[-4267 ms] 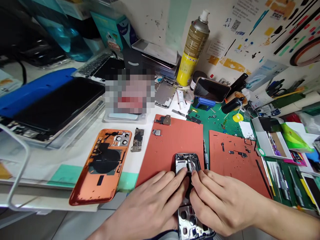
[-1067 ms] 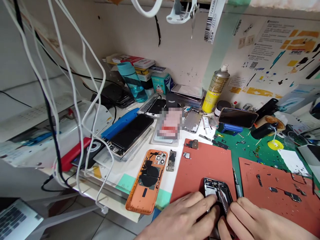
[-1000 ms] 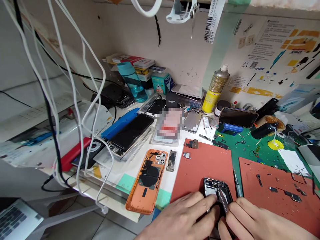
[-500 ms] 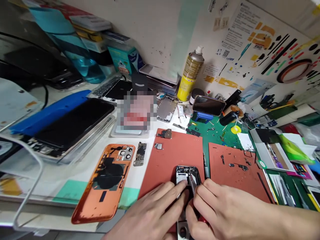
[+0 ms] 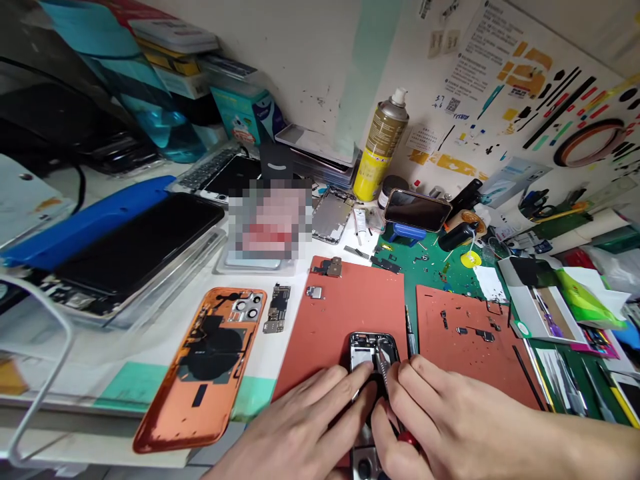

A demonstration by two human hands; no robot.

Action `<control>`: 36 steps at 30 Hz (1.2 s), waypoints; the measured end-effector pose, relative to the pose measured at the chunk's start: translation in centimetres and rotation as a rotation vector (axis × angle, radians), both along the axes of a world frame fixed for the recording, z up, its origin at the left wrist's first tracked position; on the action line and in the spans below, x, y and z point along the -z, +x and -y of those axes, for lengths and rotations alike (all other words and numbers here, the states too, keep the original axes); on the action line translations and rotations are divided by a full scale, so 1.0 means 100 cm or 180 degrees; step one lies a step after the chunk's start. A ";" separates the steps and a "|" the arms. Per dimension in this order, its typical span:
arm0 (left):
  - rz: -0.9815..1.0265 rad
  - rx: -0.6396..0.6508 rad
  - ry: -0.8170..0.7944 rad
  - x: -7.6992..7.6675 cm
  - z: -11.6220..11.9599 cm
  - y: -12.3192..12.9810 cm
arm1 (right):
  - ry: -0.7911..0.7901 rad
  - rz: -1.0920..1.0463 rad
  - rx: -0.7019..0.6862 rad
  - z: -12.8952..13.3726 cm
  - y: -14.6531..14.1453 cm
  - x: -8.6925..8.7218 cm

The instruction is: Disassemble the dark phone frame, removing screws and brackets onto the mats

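slip risk: thin metal-tipped screwdriver [image 5: 384, 368] is pinched by the right hand [image 5: 440, 420] inside the black open phone frame [image 5: 373, 350] pressed flat by the left hand [image 5: 310, 427], so internals could be gouged.

- My left hand [image 5: 305, 427] is bare: no glove, ring or watch that I can see.
- My right hand [image 5: 445, 427] is bare too, fingers and knuckles uncovered.
- My right forearm [image 5: 585, 447] shows no sleeve as far as the picture's edge.
- My left wrist is cut off by the bottom edge, so I can't tell what's worn there.
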State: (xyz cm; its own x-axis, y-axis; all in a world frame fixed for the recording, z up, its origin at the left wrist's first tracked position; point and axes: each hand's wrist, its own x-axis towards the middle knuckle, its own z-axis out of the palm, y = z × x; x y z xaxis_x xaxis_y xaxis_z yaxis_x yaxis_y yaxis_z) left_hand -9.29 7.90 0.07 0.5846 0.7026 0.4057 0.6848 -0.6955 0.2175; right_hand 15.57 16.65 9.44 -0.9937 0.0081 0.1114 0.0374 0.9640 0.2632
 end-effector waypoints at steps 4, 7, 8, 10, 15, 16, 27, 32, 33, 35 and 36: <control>0.0022 0.0008 -0.0090 0.000 0.000 0.000 | -0.0014 0.0037 -0.0016 0.001 0.001 0.001; 0.0011 0.0053 -0.0153 -0.001 0.000 0.001 | -0.0089 -0.0061 0.0054 0.003 0.002 0.001; 0.0006 0.0063 -0.0143 -0.001 0.000 0.001 | -0.0131 -0.0117 0.0120 0.003 0.002 0.001; -0.0035 0.0039 -0.0100 -0.002 0.000 0.001 | -0.0199 -0.0207 0.0243 0.005 0.002 0.000; -0.0242 -0.0008 -0.0015 -0.004 0.001 0.000 | -0.0117 -0.0395 0.0229 0.010 0.006 0.001; -0.0272 0.0005 -0.0005 -0.004 0.001 0.001 | -0.0093 -0.0438 0.0237 0.010 0.007 0.002; -0.0468 0.0099 0.0049 0.004 0.006 0.001 | 0.0184 -0.0554 0.0194 0.014 0.008 0.009; -0.0504 0.0094 0.0019 0.005 0.006 0.001 | 0.0224 -0.0585 0.0230 0.013 0.007 0.010; -0.0506 0.0094 0.0025 0.005 0.007 0.001 | 0.0228 -0.0581 0.0246 0.013 0.007 0.010; -0.0515 0.0090 0.0032 0.004 0.007 0.002 | 0.0226 -0.0582 0.0263 0.013 0.007 0.011; -0.0508 0.0091 0.0040 0.003 0.007 0.003 | 0.0216 -0.0577 0.0255 0.013 0.008 0.011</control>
State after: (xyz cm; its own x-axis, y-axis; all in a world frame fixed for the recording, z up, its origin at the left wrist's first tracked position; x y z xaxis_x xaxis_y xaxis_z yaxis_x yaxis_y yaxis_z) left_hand -9.04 7.19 -0.27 0.6622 0.6800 0.3148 0.6898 -0.7173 0.0985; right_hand 16.35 15.35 8.31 -0.9538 0.0727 0.2914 0.1659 0.9364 0.3093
